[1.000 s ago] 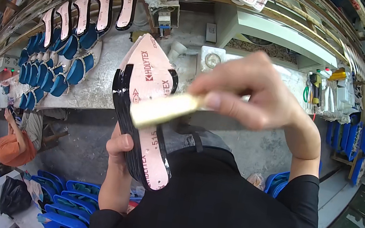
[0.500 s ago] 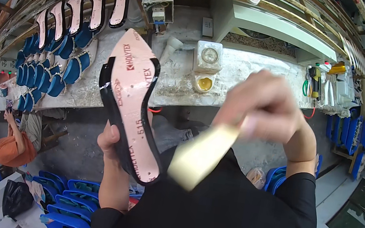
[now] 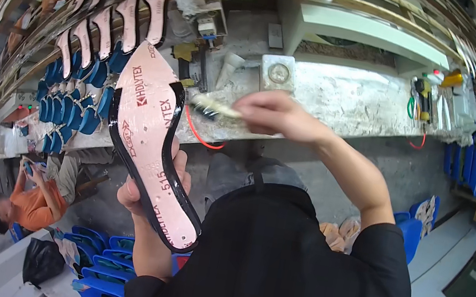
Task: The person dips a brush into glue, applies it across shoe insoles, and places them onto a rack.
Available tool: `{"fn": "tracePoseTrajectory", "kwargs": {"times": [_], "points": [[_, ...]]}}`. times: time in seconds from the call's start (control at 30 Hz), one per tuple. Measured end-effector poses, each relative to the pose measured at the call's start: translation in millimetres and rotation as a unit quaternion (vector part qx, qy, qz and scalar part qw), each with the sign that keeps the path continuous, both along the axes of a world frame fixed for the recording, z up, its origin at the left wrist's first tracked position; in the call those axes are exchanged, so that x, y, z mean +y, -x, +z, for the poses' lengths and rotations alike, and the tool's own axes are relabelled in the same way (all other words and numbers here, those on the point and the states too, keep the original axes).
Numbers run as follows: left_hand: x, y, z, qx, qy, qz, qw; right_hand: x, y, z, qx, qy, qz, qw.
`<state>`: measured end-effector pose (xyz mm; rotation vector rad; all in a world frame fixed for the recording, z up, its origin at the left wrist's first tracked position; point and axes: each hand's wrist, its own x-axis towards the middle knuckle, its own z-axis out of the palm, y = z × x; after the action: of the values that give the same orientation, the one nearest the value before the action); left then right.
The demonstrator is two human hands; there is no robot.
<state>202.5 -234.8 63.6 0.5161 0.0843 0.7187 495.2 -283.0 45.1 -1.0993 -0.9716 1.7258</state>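
My left hand [image 3: 130,195] is closed around a shoe bottom [image 3: 149,115], a long pointed piece with a pale pink board face and shiny black edging. It is tilted, toe end up and away from me, with the pink face toward me. In my right hand [image 3: 284,117] is a small brush [image 3: 214,108] with a pale handle and what look like dark bristles, partly blurred. The brush points left, just right of the shoe bottom's black edge. I cannot tell whether they touch.
A worn white bench [image 3: 347,97] runs across, bearing a pale square container [image 3: 278,73]. Similar pink-faced shoe bottoms [image 3: 128,17] hang on a rack at left above blue shoe parts [image 3: 71,111]. Blue trays [image 3: 109,278] stand lower left. A person in orange [image 3: 40,203] sits at far left.
My right hand has moved left with the brush, which has swung from pointing down toward me to pointing at the shoe bottom. The shoe bottom has shifted slightly left in view.
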Motion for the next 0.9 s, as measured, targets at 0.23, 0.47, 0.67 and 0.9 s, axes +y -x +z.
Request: {"fn": "tracePoseTrajectory", "kwargs": {"times": [0.23, 0.47, 0.67, 0.9], "points": [[2, 23, 24, 0.151, 0.01, 0.051, 0.987, -38, -21, 74, 0.127, -0.187, -0.115, 0.967], [29, 40, 31, 0.167, -0.002, 0.081, 0.983, 50, 53, 136, -0.396, -0.366, -0.136, 0.831], [90, 84, 29, 0.191, -0.044, 0.03, 0.98, 85, 110, 154, -0.359, -0.409, 0.021, 0.839], [141, 120, 10, 0.084, -0.002, 0.044, 0.995, 138, 128, 167, -0.364, -0.259, -0.119, 0.887]]}}
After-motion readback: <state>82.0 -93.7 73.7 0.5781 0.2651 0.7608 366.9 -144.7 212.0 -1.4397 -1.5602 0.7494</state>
